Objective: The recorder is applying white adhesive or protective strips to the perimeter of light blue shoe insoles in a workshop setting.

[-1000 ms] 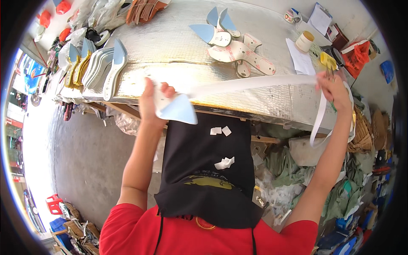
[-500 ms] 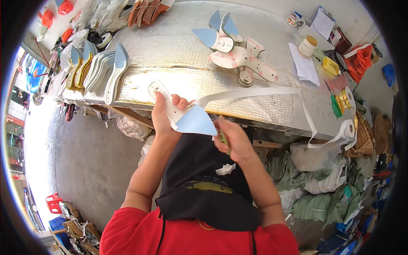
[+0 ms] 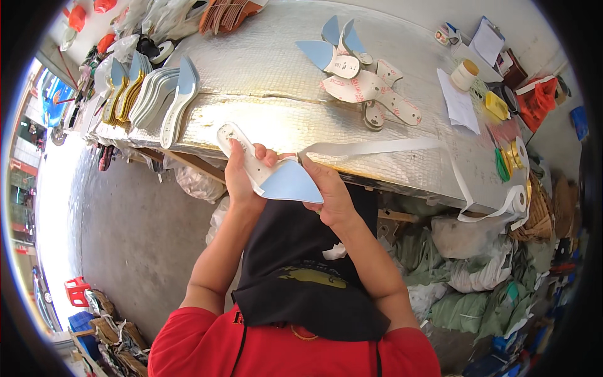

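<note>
My left hand [image 3: 242, 173] grips a white shoe insole [image 3: 264, 173] with a pale blue pointed toe, held over my black apron at the table's near edge. My right hand [image 3: 330, 195] presses on the blue toe part and holds the end of a long white tape strip [image 3: 383, 147]. The strip runs right across the table edge to a tape roll [image 3: 518, 201] hanging at the right end.
The silver-covered table [image 3: 264, 81] carries a row of standing insoles [image 3: 157, 94] at left, a pile of flat insoles [image 3: 361, 75] in the middle, and papers, a small jar [image 3: 465, 74] and yellow items at right. Bags and sacks [image 3: 477, 276] lie below at right.
My right hand came from far right, where it stretched the tape out, back to the insole. The tape now lies slack along the table edge, and the insole sits between both hands.
</note>
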The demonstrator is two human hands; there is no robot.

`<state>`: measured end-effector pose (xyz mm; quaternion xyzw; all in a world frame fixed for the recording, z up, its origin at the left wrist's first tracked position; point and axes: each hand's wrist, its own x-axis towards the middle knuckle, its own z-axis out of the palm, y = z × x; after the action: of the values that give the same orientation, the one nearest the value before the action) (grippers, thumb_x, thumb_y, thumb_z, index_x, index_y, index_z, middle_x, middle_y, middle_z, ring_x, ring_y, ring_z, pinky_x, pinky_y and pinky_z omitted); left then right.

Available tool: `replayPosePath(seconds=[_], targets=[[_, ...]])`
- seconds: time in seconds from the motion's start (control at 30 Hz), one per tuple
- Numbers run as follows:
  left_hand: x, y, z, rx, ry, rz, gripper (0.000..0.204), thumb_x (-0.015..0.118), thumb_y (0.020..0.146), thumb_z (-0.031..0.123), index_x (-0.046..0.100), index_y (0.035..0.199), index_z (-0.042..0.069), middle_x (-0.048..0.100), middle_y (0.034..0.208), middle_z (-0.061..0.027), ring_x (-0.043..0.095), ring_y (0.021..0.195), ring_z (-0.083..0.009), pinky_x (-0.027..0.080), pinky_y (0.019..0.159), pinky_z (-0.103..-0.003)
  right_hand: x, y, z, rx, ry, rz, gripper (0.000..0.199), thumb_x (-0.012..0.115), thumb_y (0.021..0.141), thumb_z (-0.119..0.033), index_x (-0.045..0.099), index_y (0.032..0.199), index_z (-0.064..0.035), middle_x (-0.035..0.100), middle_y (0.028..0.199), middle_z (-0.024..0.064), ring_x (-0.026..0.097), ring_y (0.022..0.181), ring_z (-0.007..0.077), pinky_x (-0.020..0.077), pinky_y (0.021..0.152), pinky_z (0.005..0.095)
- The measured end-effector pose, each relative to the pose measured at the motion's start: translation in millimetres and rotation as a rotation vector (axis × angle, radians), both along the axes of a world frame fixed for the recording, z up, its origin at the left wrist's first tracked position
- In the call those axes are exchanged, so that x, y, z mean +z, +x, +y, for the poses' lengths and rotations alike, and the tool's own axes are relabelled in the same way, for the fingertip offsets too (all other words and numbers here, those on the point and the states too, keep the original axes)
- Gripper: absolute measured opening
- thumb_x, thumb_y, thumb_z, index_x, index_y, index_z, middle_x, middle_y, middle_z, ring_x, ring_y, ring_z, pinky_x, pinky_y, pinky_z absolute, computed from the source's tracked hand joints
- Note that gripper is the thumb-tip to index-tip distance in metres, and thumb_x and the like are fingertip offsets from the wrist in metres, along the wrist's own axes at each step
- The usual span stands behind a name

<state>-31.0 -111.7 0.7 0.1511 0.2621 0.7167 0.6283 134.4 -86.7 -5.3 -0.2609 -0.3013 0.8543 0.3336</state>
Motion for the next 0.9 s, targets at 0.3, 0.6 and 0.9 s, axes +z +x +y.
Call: replayPosePath(seconds=[0.3,0.6,0.9], targets=[[9,10,-12,-0.039,0.052,0.213,0.058,0.028,0.099,0.057,0.046,0.077,0.007,0.05,0.067,-0.0092,0.06,0.087,-0.0319,0.048,0.083,-0.041,3,28,20,-0.011,0.241,-0.214,0.038,0.057,0.096,-0.037,0.061,0.08,-0.0031,0.046,0.062,-0.0036,0.035,0.045,0.0023,0.0214,0.04,0.0193],[14,25,-26,-0.128,0.418,0.848,0.054,0.038,0.098,0.054,0.047,0.076,0.005,0.046,0.07,-0.0039,0.044,0.067,-0.0131,0.037,0.06,-0.028,-2,26,-22,-0.175,1.011,-0.788,0.029,0.059,0.093,-0.022,0.056,0.072,-0.0029,0.056,0.065,0.0116,0.052,0.054,0.0264,0.04,0.05,0.0332],[-8,37,-36,-0.413,0.276,0.646,0.049,0.042,0.099,0.05,0.048,0.082,0.005,0.045,0.072,-0.0023,0.045,0.068,-0.0126,0.039,0.063,-0.028,-13,47,-27,-0.168,0.495,-0.54,0.039,0.053,0.099,-0.035,0.065,0.084,-0.0002,0.055,0.068,-0.0016,0.044,0.059,0.0069,0.0392,0.057,0.023]])
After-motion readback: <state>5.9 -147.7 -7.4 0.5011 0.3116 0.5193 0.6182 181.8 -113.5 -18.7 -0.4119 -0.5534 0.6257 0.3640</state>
